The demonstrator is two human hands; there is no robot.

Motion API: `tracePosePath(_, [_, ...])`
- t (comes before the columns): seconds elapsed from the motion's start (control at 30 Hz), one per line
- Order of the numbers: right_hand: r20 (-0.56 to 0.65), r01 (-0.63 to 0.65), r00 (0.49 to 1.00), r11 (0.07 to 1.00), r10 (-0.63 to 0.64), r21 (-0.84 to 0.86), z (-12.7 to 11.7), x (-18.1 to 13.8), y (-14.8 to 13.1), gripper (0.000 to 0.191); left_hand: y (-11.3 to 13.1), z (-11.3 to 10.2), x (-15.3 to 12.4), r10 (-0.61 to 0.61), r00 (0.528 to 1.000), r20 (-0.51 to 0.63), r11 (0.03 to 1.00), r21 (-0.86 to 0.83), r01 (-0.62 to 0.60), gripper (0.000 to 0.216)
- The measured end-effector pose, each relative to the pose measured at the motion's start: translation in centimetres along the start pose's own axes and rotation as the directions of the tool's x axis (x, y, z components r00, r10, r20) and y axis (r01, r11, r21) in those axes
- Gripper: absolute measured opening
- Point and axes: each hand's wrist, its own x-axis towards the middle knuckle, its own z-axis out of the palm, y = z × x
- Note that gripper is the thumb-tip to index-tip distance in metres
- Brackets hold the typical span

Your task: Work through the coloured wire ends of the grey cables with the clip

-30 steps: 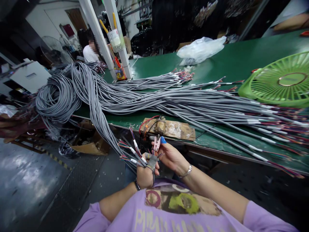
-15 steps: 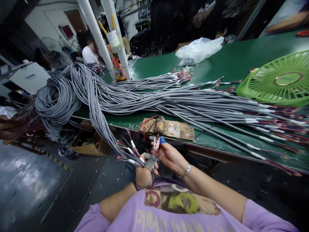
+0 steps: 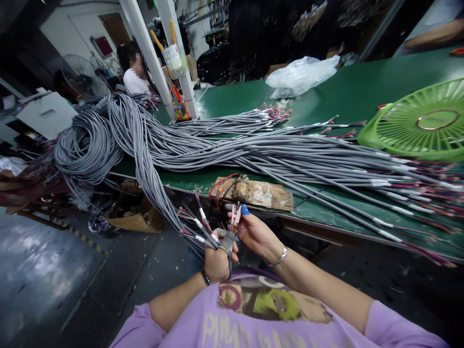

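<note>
My left hand [image 3: 216, 263] is closed around the ends of several grey cables [image 3: 210, 241], whose white-banded tips fan out in thin coloured wires. Grey tape or cloth wraps some of its fingers. Close beside it, my right hand [image 3: 258, 236] pinches a pale pink clip [image 3: 235, 215] that looks like a clothes peg. A blue cover [image 3: 245, 210] sits on one right fingertip. The clip's lower end meets short orange-brown wires above my left hand; whether it grips them I cannot make out.
Long grey cable bundles [image 3: 203, 150] lie across the green table [image 3: 362, 79]. At its near edge rests a wooden block [image 3: 266, 194] with red and black leads. A green fan [image 3: 435, 118], a plastic bag [image 3: 304, 75] and white posts [image 3: 147, 53] stand beyond. Another person [image 3: 136, 79] sits far left.
The view has shifted slightly. The coloured wire ends at my left hand sit a little differently; both hands keep nearly the same place and hold.
</note>
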Motion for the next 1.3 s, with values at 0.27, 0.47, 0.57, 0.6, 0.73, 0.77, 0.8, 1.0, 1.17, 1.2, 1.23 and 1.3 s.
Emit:
tracePosePath(0.27, [-0.015,-0.012,1.0,1.0,0.012,-0.007,0.3,-0.1,-0.1,0.025,0.3,0.1,0.0,-0.002,1.0,-0.002,1.0,-0.021,0.002,0.036])
tracePosePath(0.47, [0.058,-0.057,0.997,0.998,0.056,0.018,0.2,-0.6,-0.2,0.032,0.5,0.1,-0.1,0.034,0.999,-0.019,0.999,-0.027,-0.034,0.038])
tracePosePath(0.57, [0.144,-0.124,0.982,0.992,0.127,-0.023,-0.4,-1.0,-0.4,0.037,0.3,-0.4,-0.2,0.032,0.999,0.006,0.999,-0.043,-0.032,0.038])
tracePosePath(0.6, [0.172,-0.153,0.972,0.987,0.159,-0.049,-0.6,-1.1,-0.5,0.039,0.2,-0.6,-0.2,0.031,0.999,0.011,0.999,-0.044,-0.031,0.038])
tracePosePath(0.73, [0.233,-0.205,0.944,0.968,0.235,-0.146,-1.0,-1.4,-1.1,0.044,-0.3,-1.2,-0.3,0.041,0.999,0.021,0.999,-0.034,-0.04,0.037])
tracePosePath(0.77, [0.225,-0.196,0.947,0.968,0.228,-0.159,-0.9,-1.3,-1.2,0.043,-0.3,-1.2,-0.4,0.039,0.999,0.028,0.999,-0.035,-0.038,0.037])
tracePosePath(0.8, [0.206,-0.173,0.957,0.97,0.206,-0.17,-0.8,-1.2,-1.3,0.041,-0.3,-1.2,-0.4,0.034,0.999,0.037,0.999,-0.04,-0.033,0.037])
tracePosePath(1.0, [0.127,-0.083,0.985,0.963,0.119,-0.257,0.2,-1.4,-1.5,0.034,0.5,-0.6,-0.3,0.018,0.997,0.07,0.998,-0.059,-0.014,0.034])
tracePosePath(1.17, [0.179,-0.047,0.97,0.852,0.163,-0.522,-0.1,-2.9,-1.8,0.032,-0.2,-1.0,-0.1,0.035,0.998,0.054,0.999,0.037,-0.037,0.035])
tracePosePath(1.2, [0.198,-0.025,0.966,0.826,0.164,-0.564,-0.1,-3.1,-1.8,0.03,-0.3,-1.1,-0.1,0.044,0.997,0.059,0.997,0.06,-0.047,0.035])
tracePosePath(1.23, [0.218,-0.011,0.961,0.809,0.172,-0.587,0.0,-3.3,-1.8,0.029,-0.4,-1.2,-0.1,0.05,0.996,0.071,0.995,0.083,-0.056,0.035])
tracePosePath(1.3, [0.255,0.002,0.948,0.802,0.188,-0.598,0.2,-3.6,-1.8,0.029,-0.1,-1.3,-0.1,0.036,0.992,0.12,0.988,0.142,-0.053,0.036])
